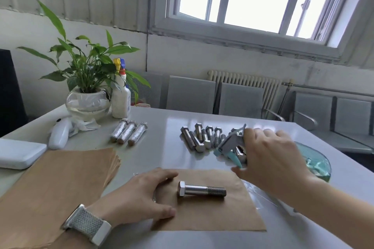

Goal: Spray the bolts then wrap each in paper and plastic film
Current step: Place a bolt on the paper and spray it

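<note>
A steel bolt (201,190) lies on a brown paper sheet (212,218) near the table's front. My left hand (141,194) rests flat on the sheet's left edge, fingers straight, just left of the bolt's head. My right hand (269,159) grips a grey and teal spray trigger head (229,145) above the sheet's far right corner; the bottle below it is hidden by the hand. Several bare bolts (204,137) lie in a heap behind the sprayer. Three wrapped bolts (129,133) lie side by side at the back left.
A stack of brown paper (60,178) lies at the left. A white spray bottle (120,97) and a potted plant (89,103) stand at the back left. A white box (18,155), a white handheld device (58,135) and teal plastic film (315,159) are also on the table.
</note>
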